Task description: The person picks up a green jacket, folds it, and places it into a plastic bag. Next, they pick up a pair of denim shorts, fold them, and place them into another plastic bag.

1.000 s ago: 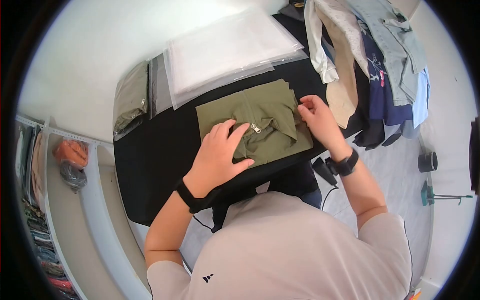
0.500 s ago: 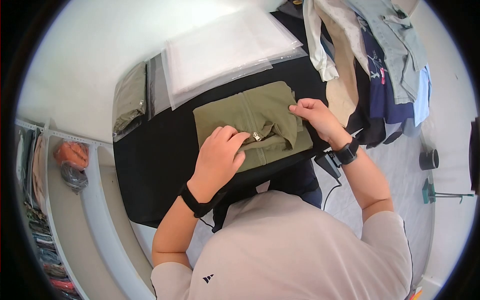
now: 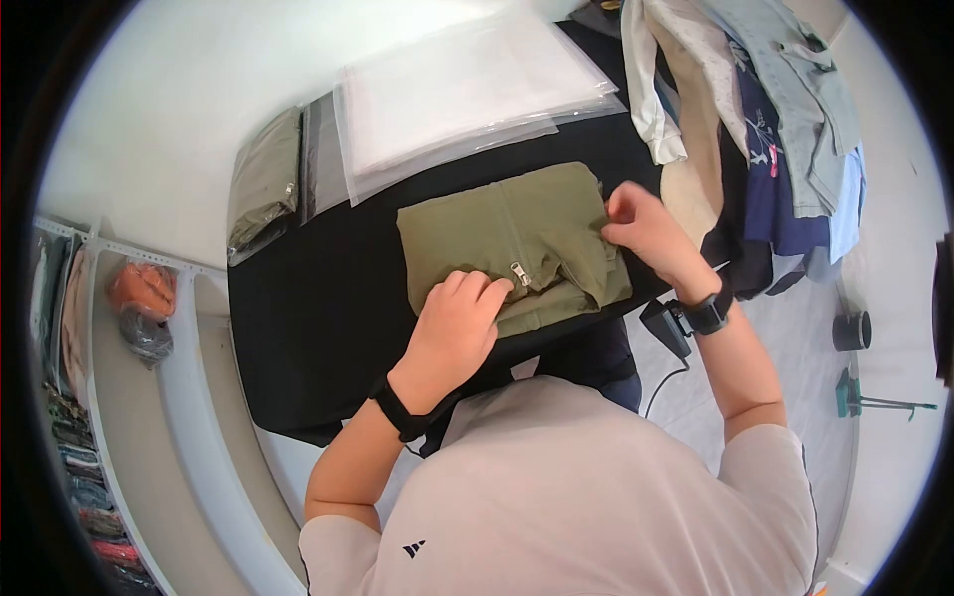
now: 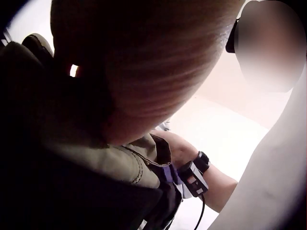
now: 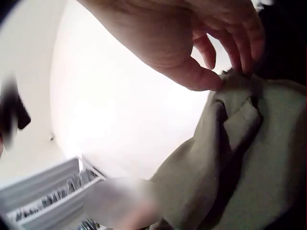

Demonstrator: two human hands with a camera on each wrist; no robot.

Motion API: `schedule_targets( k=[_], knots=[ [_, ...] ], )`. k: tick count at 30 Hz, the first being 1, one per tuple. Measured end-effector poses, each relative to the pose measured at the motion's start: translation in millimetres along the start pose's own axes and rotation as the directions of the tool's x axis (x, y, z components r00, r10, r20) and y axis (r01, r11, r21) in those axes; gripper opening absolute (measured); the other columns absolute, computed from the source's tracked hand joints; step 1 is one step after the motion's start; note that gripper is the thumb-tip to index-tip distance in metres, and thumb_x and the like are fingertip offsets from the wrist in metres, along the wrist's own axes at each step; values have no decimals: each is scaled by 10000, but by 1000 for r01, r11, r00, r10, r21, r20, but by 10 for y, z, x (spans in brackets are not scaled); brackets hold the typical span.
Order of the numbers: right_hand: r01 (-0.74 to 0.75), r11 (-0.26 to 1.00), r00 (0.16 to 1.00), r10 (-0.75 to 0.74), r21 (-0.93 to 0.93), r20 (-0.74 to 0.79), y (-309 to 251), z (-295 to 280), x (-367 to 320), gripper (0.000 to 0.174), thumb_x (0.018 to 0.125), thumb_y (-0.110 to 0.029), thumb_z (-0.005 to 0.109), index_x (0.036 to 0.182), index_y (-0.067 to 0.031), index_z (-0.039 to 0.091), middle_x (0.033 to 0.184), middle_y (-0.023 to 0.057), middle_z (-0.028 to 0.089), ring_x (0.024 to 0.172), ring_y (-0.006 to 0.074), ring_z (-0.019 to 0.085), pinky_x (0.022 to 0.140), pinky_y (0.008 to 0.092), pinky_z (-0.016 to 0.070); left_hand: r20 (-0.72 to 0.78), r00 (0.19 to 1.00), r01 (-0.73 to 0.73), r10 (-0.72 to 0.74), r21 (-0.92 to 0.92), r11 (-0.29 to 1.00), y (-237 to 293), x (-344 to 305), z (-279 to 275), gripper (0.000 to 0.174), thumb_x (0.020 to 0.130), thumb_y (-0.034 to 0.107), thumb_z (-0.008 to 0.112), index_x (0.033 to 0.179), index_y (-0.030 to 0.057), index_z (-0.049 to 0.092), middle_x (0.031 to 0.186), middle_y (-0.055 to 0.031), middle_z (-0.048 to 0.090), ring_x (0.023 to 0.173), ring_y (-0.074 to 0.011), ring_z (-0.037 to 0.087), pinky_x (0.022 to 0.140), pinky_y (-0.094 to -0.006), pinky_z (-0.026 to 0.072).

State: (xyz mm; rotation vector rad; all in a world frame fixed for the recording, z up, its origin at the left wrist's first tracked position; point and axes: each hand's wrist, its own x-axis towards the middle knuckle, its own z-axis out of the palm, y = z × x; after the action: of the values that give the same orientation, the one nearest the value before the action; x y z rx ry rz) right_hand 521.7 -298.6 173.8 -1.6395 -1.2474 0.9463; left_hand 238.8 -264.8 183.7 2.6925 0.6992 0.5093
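Observation:
A folded olive-green zip-up jacket point(image 3: 467, 219) lies on a black-covered table, its silver zipper pull point(image 3: 520, 274) near the middle of the near half. At its near left part, my left hand point(image 3: 452, 333) grips the cloth with curled fingers; the thumb is hidden in the head view. In the left wrist view the palm point(image 4: 158, 72) covers most of the cloth. My right hand point(image 3: 651, 238) pinches the jacket's right edge. The right wrist view shows the thumb point(image 5: 199, 76) and fingertips meeting at that edge, with loose folds hanging below.
Behind the jacket lies a stack of clear plastic bags point(image 3: 467, 99). A bagged folded garment point(image 3: 266, 184) sits at the table's left end. Several loose clothes point(image 3: 765, 129) hang over the right end. Shelves point(image 3: 149, 397) with clothes stand at the left.
My left hand's fingers, spread over the jacket before, have curled onto the cloth. My right hand has shifted along the right edge. The upper layer now lies flatter over the near folds.

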Motion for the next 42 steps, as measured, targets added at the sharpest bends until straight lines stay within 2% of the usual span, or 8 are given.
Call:
schedule_targets(
  k=[3, 7, 13, 24, 29, 35, 39, 42],
  knots=[
    [473, 650, 792, -609, -595, -36, -474, 93, -30, 376, 760, -104, 681, 1105, -89, 532, 1183, 130, 520, 1107, 263, 498, 931, 374, 402, 8, 1000, -14, 14, 9, 1000, 46, -6, -25, 421, 663, -8, 607, 1077, 32, 539, 942, -110, 506, 899, -292, 484, 792, -377, 417],
    [583, 252, 779, -441, -772, 445, -327, 371, -94, 581, 840, -477, 540, 1365, -272, 397, 1450, 114, 290, 1339, 316, 267, 1012, 611, 261, 60, 998, -32, 31, 12, 999, 33, -37, 10, 416, 683, 16, 620, 1092, 24, 545, 957, -110, 505, 912, -289, 485, 803, -382, 420],
    [544, 357, 818, -428, -760, 384, -111, 490, -249, 553, 851, -471, 526, 1341, -230, 434, 1412, 141, 342, 1315, 340, 299, 1023, 595, 248, 140, 989, 10, 51, -403, 915, -113, -68, -294, 402, 761, 202, 687, 1105, 31, 566, 1003, -129, 523, 953, -290, 516, 831, -360, 442],
    [482, 491, 857, -438, -726, 273, -278, 776, -776, 720, 688, -309, 744, 1313, -122, 439, 1370, 130, 393, 1300, 341, 324, 1046, 553, 230, 123, 987, -115, 107, 65, 991, -184, -151, -311, 557, 672, 79, 723, 1198, 86, 537, 1258, -135, 473, 1197, -323, 427, 992, -420, 364],
    [388, 547, 895, -414, -742, 163, -522, 1005, -694, 711, 628, -241, 775, 1256, -90, 476, 1316, 130, 441, 1289, 325, 346, 1037, 554, 242, -94, 994, 17, -58, -384, 923, -152, -274, -344, 355, 749, -11, 612, 1096, 62, 589, 1159, -121, 537, 1061, -287, 531, 895, -364, 446],
    [546, 548, 809, -541, -634, 229, -336, 1279, -450, 532, 651, 10, 659, 1164, -78, 547, 1265, 133, 524, 1211, 323, 465, 991, 473, 359, -421, 729, 343, -540, -457, 820, -419, -506, -185, 185, 784, -69, 502, 930, 22, 572, 874, -114, 555, 765, -272, 570, 653, -321, 466],
    [69, 997, 944, -70, -16, -323, -443, 1214, -386, 304, 880, -77, 583, 1168, 7, 538, 1084, 109, 618, 1016, 200, 570, 889, 285, 420, -356, 778, 308, -517, -502, 808, -694, -442, -35, 128, 862, 40, 525, 949, 10, 614, 878, -83, 601, 793, -182, 583, 689, -276, 459],
    [117, 817, 958, 57, 565, -281, -389, 1099, -243, 365, 946, -216, 531, 1196, 48, 510, 1148, 76, 563, 1063, 129, 503, 928, 251, 373, -280, 774, 342, -568, -570, 747, -798, -249, 7, 228, 880, 180, 554, 979, -12, 628, 867, -108, 633, 783, -203, 603, 716, -298, 466]
  ],
)
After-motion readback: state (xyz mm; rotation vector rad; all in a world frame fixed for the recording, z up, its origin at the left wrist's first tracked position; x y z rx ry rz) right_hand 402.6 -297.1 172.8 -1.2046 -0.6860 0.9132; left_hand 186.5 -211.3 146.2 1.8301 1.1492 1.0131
